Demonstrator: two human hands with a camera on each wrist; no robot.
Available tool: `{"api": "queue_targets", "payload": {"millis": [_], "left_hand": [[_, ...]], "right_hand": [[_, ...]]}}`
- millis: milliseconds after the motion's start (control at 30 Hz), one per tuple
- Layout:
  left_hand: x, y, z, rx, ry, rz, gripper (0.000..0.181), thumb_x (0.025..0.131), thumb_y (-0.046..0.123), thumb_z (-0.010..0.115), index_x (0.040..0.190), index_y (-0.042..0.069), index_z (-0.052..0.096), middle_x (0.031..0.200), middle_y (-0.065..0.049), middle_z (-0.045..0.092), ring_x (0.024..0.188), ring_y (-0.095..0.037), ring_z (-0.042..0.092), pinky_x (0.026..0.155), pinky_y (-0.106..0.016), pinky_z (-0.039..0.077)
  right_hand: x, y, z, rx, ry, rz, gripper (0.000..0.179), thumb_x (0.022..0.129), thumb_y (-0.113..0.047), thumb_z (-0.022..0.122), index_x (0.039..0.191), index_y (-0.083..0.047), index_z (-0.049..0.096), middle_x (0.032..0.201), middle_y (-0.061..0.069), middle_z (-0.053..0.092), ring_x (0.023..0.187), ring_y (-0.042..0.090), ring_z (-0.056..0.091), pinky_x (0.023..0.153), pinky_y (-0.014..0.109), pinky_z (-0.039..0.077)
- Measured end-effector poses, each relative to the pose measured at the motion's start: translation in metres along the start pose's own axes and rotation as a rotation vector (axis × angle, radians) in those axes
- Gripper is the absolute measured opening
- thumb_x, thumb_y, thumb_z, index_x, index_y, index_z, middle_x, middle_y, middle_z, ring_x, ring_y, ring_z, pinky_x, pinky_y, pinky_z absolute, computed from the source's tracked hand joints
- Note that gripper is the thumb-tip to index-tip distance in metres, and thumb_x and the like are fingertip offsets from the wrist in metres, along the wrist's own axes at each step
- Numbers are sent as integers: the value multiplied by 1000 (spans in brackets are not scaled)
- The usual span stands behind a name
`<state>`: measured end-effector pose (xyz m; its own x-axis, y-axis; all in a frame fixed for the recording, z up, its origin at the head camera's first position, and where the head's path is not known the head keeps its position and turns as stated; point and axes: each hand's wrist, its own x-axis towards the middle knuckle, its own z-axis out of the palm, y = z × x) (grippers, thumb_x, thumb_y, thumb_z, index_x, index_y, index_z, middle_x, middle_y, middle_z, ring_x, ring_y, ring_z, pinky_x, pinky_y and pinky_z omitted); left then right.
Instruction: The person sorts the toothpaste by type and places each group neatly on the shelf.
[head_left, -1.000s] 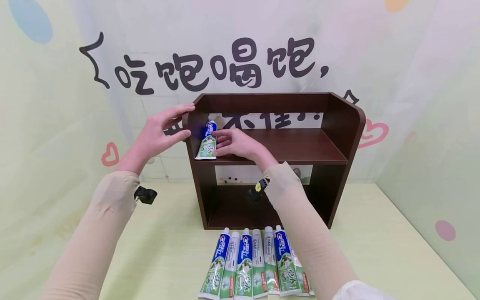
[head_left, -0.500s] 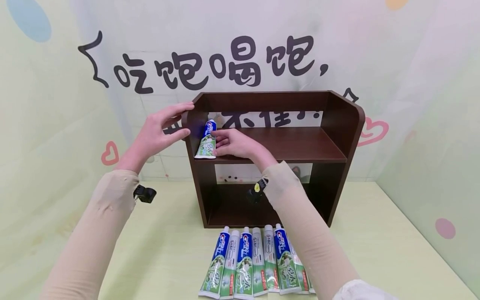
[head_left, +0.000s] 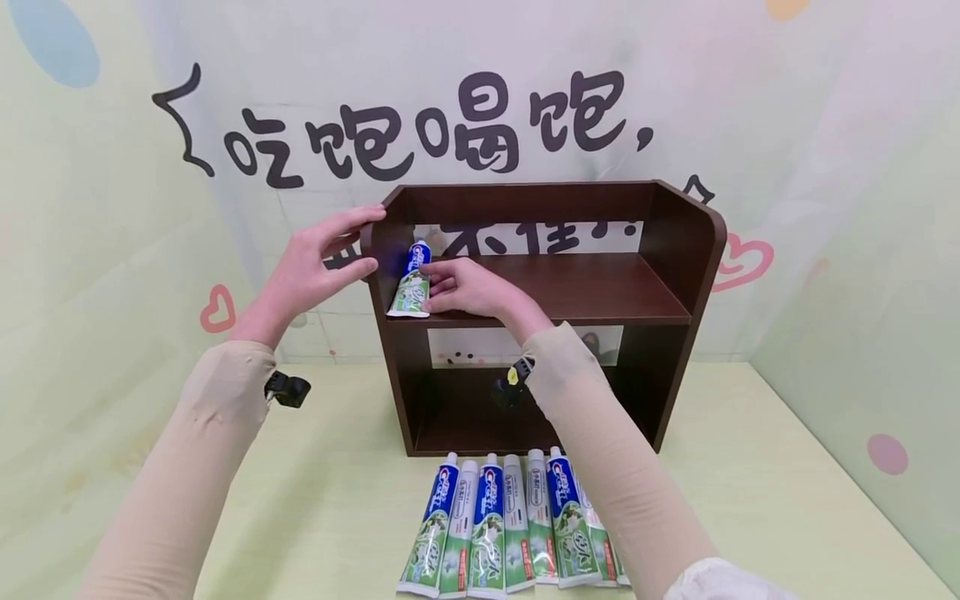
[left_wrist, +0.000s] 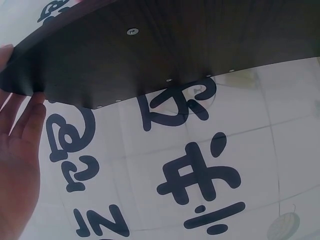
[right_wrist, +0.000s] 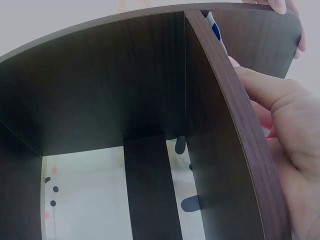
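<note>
Two hands, both bare: the left hand, fingers loosely extended, touches the left side panel of a dark-brown shelf unit; the right hand sets index finger and thumb against the right edge of a blue-and-green toothpaste tube, whether pinching we cannot tell; said tube at the left end of the upper compartment, crimped end by the front edge; one row of toothpaste tubes on the tabletop, partly covered by the right sleeve; behind, we see black lettering.
</note>
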<state>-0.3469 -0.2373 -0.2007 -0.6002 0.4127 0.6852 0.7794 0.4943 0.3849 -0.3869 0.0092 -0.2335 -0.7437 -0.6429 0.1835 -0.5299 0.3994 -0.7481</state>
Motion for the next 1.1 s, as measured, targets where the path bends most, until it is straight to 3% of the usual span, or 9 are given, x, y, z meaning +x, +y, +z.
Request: {"api": "queue_targets", "payload": {"millis": [333, 567, 767, 1100], "left_hand": [[7, 0, 0, 8, 0, 2, 60, 86, 2, 73, 141, 18, 55, 147, -5, 54, 131, 0, 51, 108, -15, 47], [8, 0, -1, -4, -1, 13, 60, 86, 0, 73, 141, 15, 56, 146, -7, 55, 130, 2, 52, 108, -16, 47], [0, 0, 0, -11, 2, 15, 60, 85, -1, 73, 140, 14, 56, 146, -8, 55, 129, 7, 50, 107, -14, 46], [-1, -3, 3, -36, 19, 19, 60, 85, -2, 73, 140, 14, 56, 145, -7, 56, 128, 3, 52, 106, -9, 45]], "right_hand": [[-1, -5, -6, -18, 34, 35, 64, 90, -14, 72, 147, -4, 45, 135, 16, 60, 120, 23, 63, 106, 31, 54], [-5, -11, -6, -105, 96, 40, 61, 89, -17, 74, 144, -6, 50, 130, 13, 65, 115, 21, 66, 104, 30, 55], [-20, -15, -6, -184, 121, 35, 58, 89, -20, 74, 141, -7, 53, 133, 10, 64, 116, 20, 66, 101, 30, 57], [-60, -8, -18, -128, 217, -53, 55, 88, -18, 75, 138, -9, 55, 137, 12, 59, 117, 20, 65, 101, 31, 57]]}}
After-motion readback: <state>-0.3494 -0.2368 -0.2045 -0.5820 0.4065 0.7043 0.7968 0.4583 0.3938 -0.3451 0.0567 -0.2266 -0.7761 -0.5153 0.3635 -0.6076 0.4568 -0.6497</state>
